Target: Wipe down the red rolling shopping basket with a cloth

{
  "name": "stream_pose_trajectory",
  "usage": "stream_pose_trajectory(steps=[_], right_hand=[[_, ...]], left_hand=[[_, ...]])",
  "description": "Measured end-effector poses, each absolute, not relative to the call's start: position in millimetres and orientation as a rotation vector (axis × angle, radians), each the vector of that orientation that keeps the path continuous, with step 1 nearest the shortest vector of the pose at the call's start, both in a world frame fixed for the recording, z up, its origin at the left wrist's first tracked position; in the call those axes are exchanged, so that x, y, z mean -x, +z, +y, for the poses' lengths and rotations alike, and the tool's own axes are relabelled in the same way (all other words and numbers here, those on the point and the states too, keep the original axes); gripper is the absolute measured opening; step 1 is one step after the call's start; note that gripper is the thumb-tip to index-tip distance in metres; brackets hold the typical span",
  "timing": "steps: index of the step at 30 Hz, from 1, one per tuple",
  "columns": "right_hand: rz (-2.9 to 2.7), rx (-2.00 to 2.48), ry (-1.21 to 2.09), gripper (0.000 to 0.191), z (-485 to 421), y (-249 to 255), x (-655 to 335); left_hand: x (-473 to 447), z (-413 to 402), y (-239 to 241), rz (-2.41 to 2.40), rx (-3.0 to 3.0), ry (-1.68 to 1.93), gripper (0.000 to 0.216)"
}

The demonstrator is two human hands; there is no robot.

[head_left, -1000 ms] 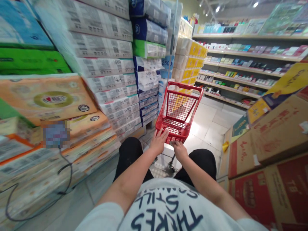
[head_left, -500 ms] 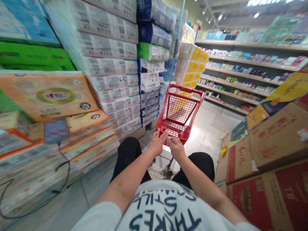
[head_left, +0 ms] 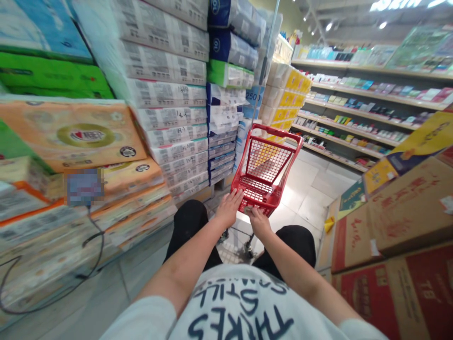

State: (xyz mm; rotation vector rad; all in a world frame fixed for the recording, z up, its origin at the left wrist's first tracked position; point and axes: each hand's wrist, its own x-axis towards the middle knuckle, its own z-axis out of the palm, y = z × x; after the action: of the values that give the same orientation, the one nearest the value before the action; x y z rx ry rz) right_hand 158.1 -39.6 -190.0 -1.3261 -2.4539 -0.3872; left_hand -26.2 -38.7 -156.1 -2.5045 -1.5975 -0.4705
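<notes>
Left hand lies flat with fingers spread on the near rim of the red cart, right hand curled round that rim just beside it, closer together than a second ago as the cart rolls ahead along the aisle.

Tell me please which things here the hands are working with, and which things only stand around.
In hand:
- red shopping cart, nothing visible in its basket
- left hand, resting flat on its near rim
- right hand, gripping the same rim

Standing around:
- stacked tissue packs on the left
- cardboard boxes on the right
- store shelves ahead
- black cable
</notes>
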Motion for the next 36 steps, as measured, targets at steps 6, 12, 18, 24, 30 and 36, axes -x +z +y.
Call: stream_pose_trajectory(steps=[6, 12, 18, 24, 30, 36], right_hand=[[-2.459, 1.220, -0.427, 0.039, -36, -189, -151], [-2.555, 1.189, -0.413, 0.037, -31, -187, -140], [-2.585, 1.208, -0.373, 0.030, -27, -180, -126], [-2.644, 1.281, -0.426, 0.033, -30, -174, -120], [-2.548, 1.214, -0.519, 0.038, -36, -167, -137], [-2.637, 1.409, -0.407, 0.035, -45, -200, -173]], left_hand=[[29, -37, -157, -1.635, 2.515, -0.516, 0.082], [32, -34, -148, -1.609, 2.578, -0.505, 0.076], [35, -33, -138, -1.581, 2.588, -0.434, 0.070], [34, -35, -135, -1.577, 2.556, -0.402, 0.068], [35, -37, -137, -1.582, 2.535, -0.397, 0.066], [33, -37, -141, -1.588, 2.536, -0.418, 0.069]])
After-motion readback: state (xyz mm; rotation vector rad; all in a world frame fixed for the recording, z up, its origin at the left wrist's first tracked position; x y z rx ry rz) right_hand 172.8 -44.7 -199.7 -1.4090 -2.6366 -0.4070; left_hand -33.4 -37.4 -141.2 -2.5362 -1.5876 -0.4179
